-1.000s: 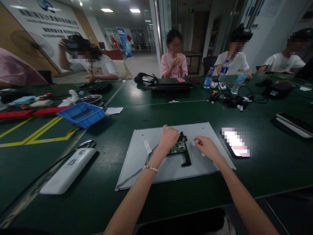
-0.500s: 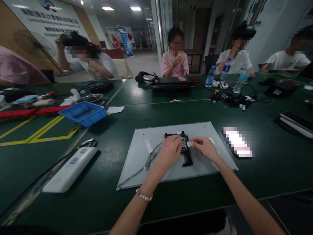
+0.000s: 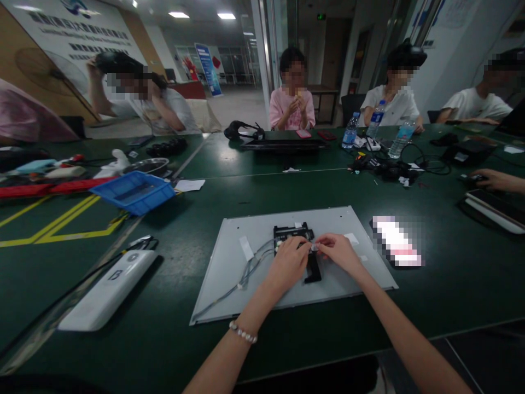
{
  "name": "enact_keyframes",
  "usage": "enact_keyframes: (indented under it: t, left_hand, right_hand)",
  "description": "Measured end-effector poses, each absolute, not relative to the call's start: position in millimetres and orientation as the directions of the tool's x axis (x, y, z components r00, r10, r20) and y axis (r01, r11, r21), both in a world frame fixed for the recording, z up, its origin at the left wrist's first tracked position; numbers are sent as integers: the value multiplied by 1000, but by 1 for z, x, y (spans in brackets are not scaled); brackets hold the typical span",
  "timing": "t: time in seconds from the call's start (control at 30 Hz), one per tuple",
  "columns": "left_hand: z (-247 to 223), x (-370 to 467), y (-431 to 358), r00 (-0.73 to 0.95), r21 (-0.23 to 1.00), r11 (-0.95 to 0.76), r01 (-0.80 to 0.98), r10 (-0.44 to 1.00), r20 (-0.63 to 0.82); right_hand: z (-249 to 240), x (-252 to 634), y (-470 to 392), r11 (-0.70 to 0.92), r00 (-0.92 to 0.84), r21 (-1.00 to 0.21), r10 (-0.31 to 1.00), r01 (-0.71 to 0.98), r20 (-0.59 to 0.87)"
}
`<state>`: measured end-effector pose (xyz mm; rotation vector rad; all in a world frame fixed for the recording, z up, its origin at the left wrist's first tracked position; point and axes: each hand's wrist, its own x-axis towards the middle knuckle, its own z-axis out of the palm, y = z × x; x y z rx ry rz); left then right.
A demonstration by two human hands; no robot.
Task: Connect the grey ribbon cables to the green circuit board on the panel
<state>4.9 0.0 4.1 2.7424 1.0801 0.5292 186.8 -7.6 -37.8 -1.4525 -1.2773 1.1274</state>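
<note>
A flat pale grey panel lies on the table in front of me. On its middle sits a black bracket with parts of a circuit board showing, and thin grey cables run from it toward the panel's lower left corner. My left hand rests over the bracket, thumb and fingertips drawn together. My right hand meets it from the right in a pinch. A small whitish piece shows between the fingertips of both hands; its kind is too small to tell.
A white power bank with a cable lies at left, below a blue plastic bin. A phone is right of the panel. Across the table are a black monitor, bottles and seated people. Another person's hand reaches in at right.
My left hand has shifted slightly down, baring more of the bracket's top. The right hand has moved left, bringing both hands' fingertips together. Another person's hand has appeared at right.
</note>
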Motion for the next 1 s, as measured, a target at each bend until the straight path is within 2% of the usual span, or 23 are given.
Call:
enact_keyframes:
  t: [0.27,0.5,0.8,1.0]
  left_hand:
    - [2,7,-1,673,247,-727,641,687,275]
    - [3,6,-1,676,260,-731,631,682,279]
    - [-1,6,0,638,317,-714,624,700,321]
    - [20,-8,8,526,337,-653,679,752,397]
  right_hand:
    - [-36,184,-11,-86,76,-951,995,296,-66]
    - [-32,181,-13,80,83,-881,988,466,133]
    - [-30,187,-15,50,93,-890,990,454,103]
    - [-27,193,-17,155,76,-786,966,599,248]
